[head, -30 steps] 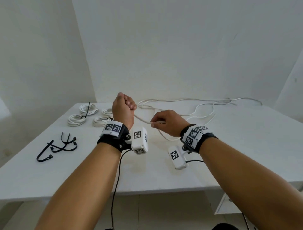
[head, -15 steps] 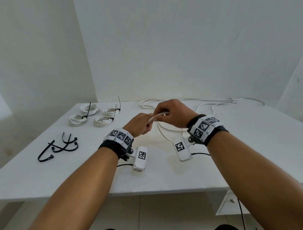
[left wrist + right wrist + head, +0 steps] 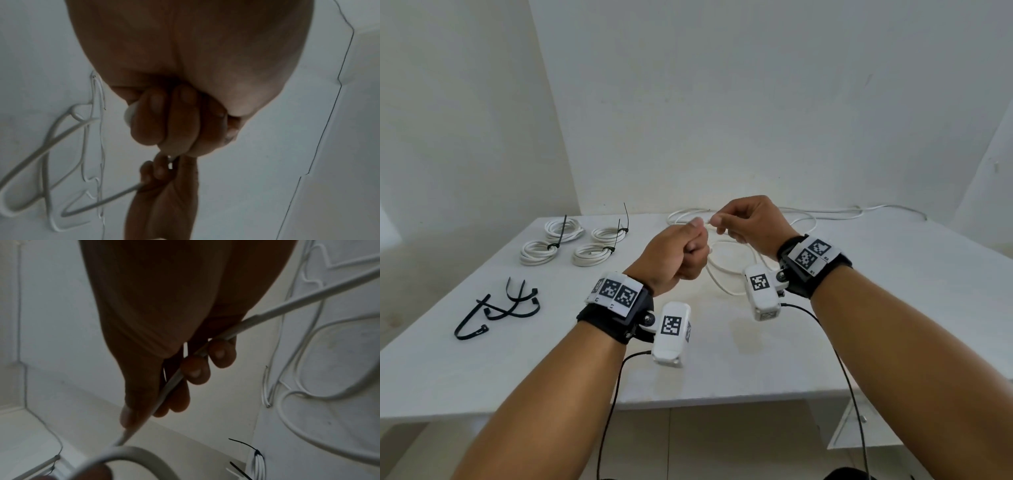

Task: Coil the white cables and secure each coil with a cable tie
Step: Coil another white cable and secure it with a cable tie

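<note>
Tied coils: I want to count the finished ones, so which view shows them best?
The head view: four tied coils lie in full at the table's far left. The right wrist view catches only part of one coil at its bottom edge, and the left wrist view shows none.

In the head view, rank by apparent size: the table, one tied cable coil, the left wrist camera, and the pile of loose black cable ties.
1. table
2. pile of loose black cable ties
3. tied cable coil and left wrist camera: look alike, and the camera is nearer, so unranked.
</note>
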`<control>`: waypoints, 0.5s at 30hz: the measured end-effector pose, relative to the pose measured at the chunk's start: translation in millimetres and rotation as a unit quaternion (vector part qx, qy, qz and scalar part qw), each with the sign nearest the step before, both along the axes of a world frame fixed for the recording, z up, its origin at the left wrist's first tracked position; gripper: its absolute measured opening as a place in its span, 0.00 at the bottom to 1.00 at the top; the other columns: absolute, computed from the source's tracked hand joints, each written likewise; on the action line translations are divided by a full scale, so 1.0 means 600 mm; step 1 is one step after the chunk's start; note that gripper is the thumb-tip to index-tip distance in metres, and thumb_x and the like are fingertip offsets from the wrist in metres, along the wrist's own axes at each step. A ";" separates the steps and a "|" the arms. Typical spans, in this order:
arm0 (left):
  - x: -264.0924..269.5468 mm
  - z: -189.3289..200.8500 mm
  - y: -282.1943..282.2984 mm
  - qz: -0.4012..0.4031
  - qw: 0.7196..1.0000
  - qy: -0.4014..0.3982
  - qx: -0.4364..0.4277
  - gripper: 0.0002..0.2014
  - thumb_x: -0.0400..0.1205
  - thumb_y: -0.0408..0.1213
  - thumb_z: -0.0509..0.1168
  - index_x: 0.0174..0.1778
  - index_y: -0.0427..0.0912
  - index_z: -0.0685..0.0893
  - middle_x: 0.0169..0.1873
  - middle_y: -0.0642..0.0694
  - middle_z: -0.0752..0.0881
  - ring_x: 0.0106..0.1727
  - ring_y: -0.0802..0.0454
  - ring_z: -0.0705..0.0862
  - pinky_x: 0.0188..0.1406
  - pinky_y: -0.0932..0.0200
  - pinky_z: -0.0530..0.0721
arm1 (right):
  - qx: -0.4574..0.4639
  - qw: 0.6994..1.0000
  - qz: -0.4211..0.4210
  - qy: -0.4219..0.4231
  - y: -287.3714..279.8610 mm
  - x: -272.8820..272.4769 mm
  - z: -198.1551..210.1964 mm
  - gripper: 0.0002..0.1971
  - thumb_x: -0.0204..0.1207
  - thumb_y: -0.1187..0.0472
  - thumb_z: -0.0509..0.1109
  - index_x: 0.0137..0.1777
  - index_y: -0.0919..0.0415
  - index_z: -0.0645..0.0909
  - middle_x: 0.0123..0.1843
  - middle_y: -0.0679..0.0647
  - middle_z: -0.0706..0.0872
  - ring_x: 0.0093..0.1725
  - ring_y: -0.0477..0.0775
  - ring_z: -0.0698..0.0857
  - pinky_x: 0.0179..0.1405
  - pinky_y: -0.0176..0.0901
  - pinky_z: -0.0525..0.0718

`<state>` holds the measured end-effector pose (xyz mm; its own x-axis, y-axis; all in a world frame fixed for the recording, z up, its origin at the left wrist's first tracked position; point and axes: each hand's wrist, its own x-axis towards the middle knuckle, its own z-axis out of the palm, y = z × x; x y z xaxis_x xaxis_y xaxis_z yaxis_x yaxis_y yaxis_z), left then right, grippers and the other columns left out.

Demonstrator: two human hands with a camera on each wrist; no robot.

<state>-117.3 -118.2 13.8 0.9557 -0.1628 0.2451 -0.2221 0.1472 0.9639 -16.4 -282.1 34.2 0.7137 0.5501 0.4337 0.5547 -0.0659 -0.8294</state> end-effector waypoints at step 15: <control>0.036 0.046 0.013 0.176 0.975 -0.133 -0.027 0.15 0.84 0.46 0.51 0.34 0.43 0.66 0.20 0.54 0.67 0.21 0.56 0.64 0.23 0.62 0.65 | -0.198 0.975 -0.011 -0.101 0.035 -0.056 -0.077 0.16 0.85 0.46 0.65 0.47 0.52 0.91 0.21 0.43 0.73 0.21 0.43 0.70 0.26 0.31 0.70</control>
